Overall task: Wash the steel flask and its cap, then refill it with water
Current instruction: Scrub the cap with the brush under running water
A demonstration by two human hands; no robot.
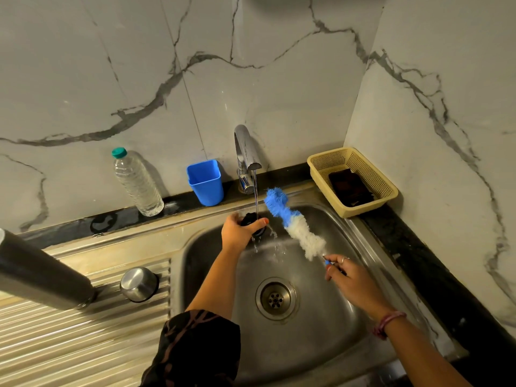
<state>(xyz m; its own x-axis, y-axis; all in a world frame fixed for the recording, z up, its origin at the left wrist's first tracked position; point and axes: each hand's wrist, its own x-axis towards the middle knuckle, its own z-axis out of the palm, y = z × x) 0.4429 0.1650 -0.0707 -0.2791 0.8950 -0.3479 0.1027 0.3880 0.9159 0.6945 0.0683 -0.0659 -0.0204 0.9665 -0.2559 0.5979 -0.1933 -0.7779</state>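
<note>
Head view: left hand (239, 232) grips black cap (252, 220) under tap (245, 155); right hand (350, 277) pinches bottle brush (293, 223).

Views: one only, worn on the head; no second view is given, so nothing is shared.
Position: above the sink (349, 325), on the near side of it.
Direction: forward and steeply down, toward the tap (245, 155) and the marble wall behind it.
Nearness: close; both forearms are seen entering from the lower edge.
Lens: wide-angle; the wall lines and the drainboard (69, 344) are bent toward the edges.
Centre of view: the sink's far rim, under the tap.
</note>
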